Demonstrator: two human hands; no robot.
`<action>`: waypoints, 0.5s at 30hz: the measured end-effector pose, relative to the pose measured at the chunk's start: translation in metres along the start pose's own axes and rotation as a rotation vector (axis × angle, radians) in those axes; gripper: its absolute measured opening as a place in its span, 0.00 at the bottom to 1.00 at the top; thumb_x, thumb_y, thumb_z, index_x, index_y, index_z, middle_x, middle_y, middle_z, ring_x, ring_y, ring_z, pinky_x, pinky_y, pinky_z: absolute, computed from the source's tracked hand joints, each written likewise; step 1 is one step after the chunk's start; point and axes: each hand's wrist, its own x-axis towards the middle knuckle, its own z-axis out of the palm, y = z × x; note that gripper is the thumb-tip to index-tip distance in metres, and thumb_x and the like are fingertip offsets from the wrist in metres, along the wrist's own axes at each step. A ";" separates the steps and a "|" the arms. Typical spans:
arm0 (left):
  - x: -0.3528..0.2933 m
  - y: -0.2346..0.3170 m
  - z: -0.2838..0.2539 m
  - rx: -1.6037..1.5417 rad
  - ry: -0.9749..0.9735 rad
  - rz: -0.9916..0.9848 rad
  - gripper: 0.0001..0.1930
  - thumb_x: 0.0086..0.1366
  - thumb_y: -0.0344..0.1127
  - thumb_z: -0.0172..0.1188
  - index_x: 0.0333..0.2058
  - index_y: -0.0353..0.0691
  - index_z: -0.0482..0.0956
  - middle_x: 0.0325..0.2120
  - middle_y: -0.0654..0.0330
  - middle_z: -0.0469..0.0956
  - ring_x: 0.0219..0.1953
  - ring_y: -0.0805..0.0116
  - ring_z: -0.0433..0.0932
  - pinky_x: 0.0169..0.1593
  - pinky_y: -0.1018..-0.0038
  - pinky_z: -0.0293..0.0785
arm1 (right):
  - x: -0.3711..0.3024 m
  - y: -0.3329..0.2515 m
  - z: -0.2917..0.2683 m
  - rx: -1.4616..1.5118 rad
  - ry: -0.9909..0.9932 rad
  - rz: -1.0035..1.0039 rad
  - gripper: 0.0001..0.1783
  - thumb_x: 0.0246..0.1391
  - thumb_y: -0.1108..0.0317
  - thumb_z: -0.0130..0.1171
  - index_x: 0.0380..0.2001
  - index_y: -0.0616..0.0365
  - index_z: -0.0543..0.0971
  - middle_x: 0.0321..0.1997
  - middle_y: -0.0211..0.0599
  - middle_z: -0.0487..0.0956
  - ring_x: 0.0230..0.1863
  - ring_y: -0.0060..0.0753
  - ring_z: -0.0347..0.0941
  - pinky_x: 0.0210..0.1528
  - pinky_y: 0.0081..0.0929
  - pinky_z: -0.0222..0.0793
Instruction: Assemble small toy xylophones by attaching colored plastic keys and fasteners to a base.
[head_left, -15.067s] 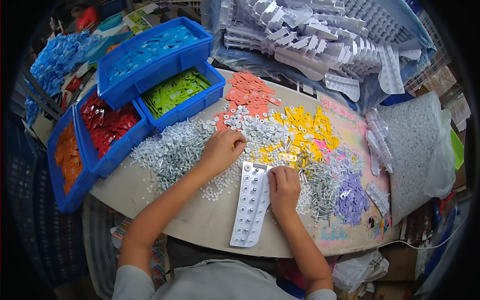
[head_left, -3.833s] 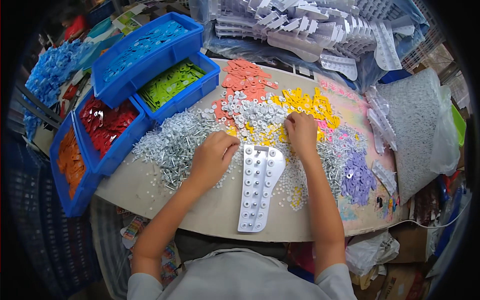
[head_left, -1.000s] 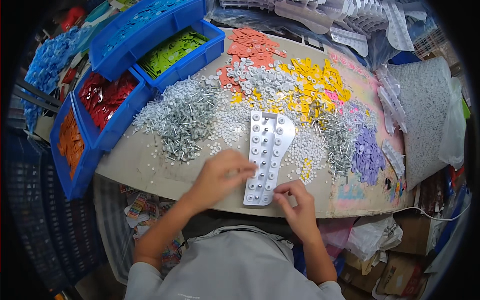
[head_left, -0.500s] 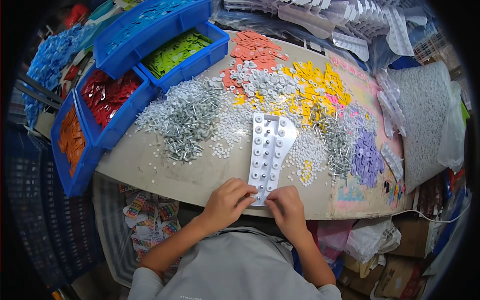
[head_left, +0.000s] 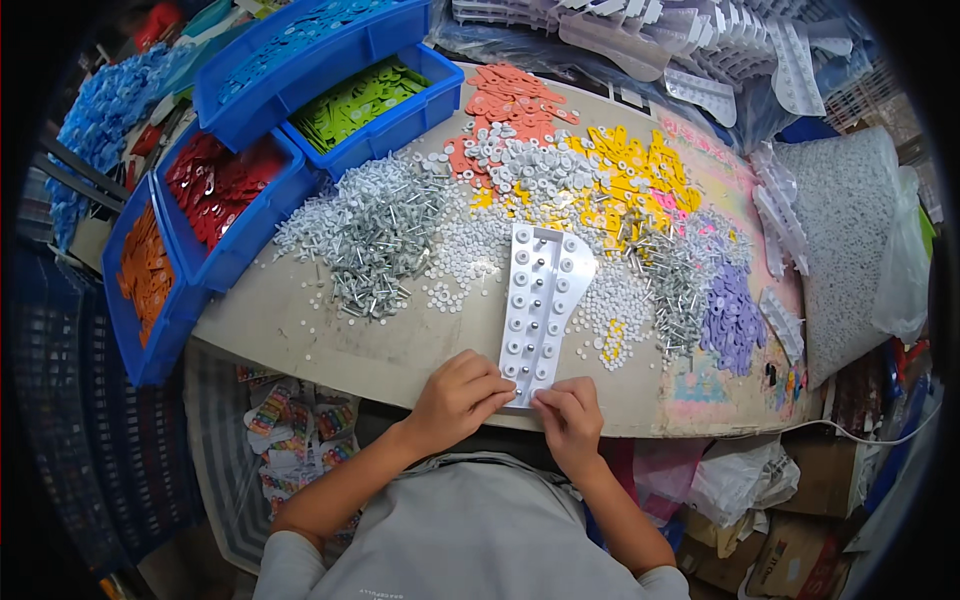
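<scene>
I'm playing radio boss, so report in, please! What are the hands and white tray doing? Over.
Left hand, right hand: at near end of white tray, grip unclear. Tray: lying on table. Loose white discs: beside it, apart from both hands.

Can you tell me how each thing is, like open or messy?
White board, lying on table, rings along both sides
Left hand, fingers curled at its lower left corner
Right hand, fingers bent at its lower right
Bin of green pieces, open
Bin of red pieces, open
Metal pins, loose in piles
Yellow pieces, loose, scattered
</scene>
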 end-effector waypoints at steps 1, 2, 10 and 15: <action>0.002 0.000 0.000 -0.002 0.002 0.002 0.09 0.55 0.24 0.74 0.35 0.37 0.86 0.31 0.59 0.78 0.35 0.61 0.77 0.36 0.69 0.74 | 0.000 0.000 0.003 0.026 0.043 0.043 0.08 0.50 0.79 0.72 0.33 0.60 0.82 0.33 0.37 0.77 0.36 0.38 0.73 0.38 0.32 0.70; 0.003 0.002 -0.001 -0.047 0.011 -0.036 0.08 0.56 0.23 0.73 0.35 0.36 0.86 0.30 0.59 0.79 0.35 0.61 0.77 0.36 0.69 0.74 | 0.001 -0.004 0.002 0.026 0.039 0.043 0.08 0.50 0.79 0.72 0.33 0.60 0.82 0.33 0.37 0.77 0.36 0.38 0.73 0.38 0.32 0.70; 0.004 -0.016 -0.030 0.133 0.259 -0.092 0.10 0.59 0.23 0.67 0.41 0.37 0.85 0.33 0.54 0.81 0.38 0.54 0.79 0.44 0.62 0.75 | 0.045 0.009 -0.032 -0.103 0.094 0.294 0.04 0.59 0.77 0.60 0.37 0.63 0.77 0.38 0.41 0.78 0.39 0.39 0.74 0.46 0.31 0.69; 0.005 -0.016 -0.024 0.131 0.307 0.008 0.18 0.61 0.30 0.69 0.50 0.39 0.80 0.40 0.56 0.79 0.43 0.54 0.79 0.52 0.59 0.73 | 0.129 -0.035 -0.019 -0.316 0.099 -0.051 0.07 0.55 0.80 0.61 0.38 0.63 0.78 0.39 0.44 0.78 0.45 0.48 0.73 0.52 0.41 0.67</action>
